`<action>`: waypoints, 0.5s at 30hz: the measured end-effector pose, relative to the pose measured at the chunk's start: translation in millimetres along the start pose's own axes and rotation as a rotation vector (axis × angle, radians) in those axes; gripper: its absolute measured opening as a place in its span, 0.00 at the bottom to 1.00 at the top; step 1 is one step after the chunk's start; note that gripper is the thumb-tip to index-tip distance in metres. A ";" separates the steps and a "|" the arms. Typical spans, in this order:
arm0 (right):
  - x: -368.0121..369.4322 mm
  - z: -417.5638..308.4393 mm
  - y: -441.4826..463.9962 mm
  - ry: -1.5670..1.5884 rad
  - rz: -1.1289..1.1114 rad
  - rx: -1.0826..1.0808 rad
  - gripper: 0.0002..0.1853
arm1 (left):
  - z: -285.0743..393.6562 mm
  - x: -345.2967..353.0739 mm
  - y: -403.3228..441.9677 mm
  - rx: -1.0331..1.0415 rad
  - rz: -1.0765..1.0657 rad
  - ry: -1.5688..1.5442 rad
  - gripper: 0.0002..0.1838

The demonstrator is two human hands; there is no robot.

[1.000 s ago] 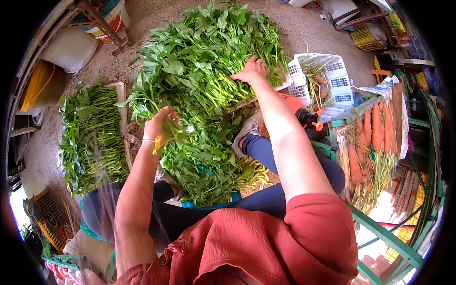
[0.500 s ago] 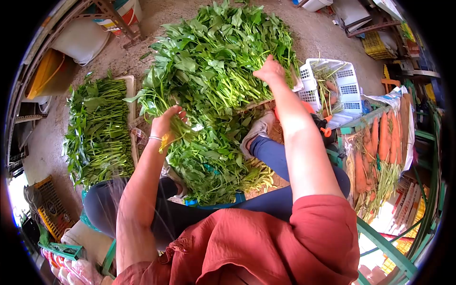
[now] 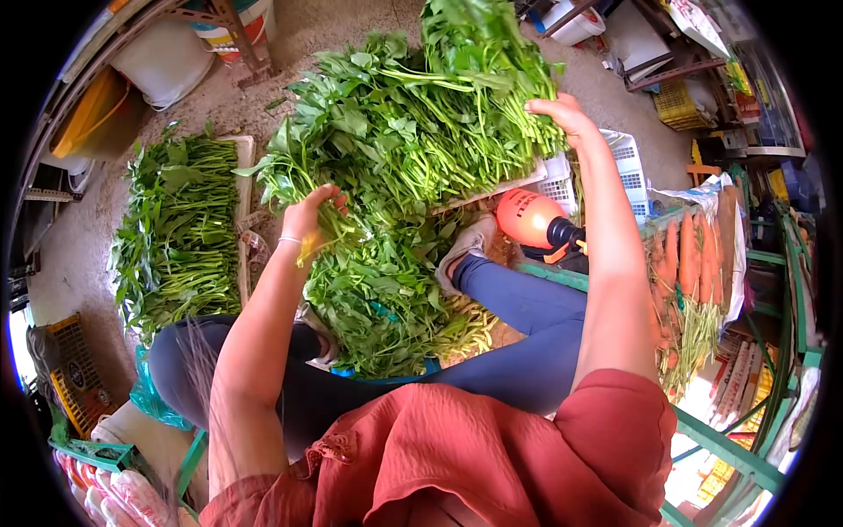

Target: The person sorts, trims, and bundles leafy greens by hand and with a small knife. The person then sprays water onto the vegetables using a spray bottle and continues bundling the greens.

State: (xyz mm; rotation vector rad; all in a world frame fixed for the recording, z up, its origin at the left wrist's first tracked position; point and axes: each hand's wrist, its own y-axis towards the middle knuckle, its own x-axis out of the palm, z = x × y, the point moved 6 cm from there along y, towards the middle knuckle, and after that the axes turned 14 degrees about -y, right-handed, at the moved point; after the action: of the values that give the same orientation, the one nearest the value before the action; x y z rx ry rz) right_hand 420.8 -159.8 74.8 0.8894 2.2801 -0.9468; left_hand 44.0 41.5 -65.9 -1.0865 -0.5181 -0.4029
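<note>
My right hand (image 3: 566, 119) is closed round the stems of a bunch of leafy greens (image 3: 492, 57), which looks like water spinach. Its leaves stretch up past the top of the view. My left hand (image 3: 312, 215) grips the stem ends of a smaller bunch (image 3: 290, 171) at the near left of the big pile (image 3: 395, 140). That pile lies in layers, stems toward me, on a pale tray or board (image 3: 505, 186). More loose greens (image 3: 378, 307) are heaped between my feet, with yellowish cut stems (image 3: 479, 325) beside them.
Another stack of greens (image 3: 180, 237) lies on a tray at the left. An orange spray bottle (image 3: 531, 218) stands by my right forearm, and a white crate (image 3: 625, 162) is behind that arm. Carrots (image 3: 689, 259) lie on a green-framed stand (image 3: 575, 279) at the right.
My right hand has moved right and slightly up, and a bunch of greens is now raised in it. The orange spray bottle has come into fuller view. My left hand has barely moved.
</note>
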 end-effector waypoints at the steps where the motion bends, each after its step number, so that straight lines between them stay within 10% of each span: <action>1: -4.2 -2.4 -8.7 0.096 0.017 0.008 0.24 | 0.3 1.1 -0.2 0.003 -0.006 -0.005 0.09; 11: 92.5 -14.1 -52.4 0.974 -0.401 -0.274 0.30 | -0.5 2.1 -4.7 -0.005 0.005 0.020 0.09; 15: 177.2 90.7 -15.8 1.073 -0.173 0.380 0.29 | 2.2 -0.5 -4.6 0.050 -0.009 0.026 0.09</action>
State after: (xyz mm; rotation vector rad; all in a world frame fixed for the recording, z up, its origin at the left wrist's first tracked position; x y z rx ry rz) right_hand 311.6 -170.7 -92.0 1.6852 3.1372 -1.1715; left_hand 40.6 41.7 -62.1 -1.0303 -0.5074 -0.4094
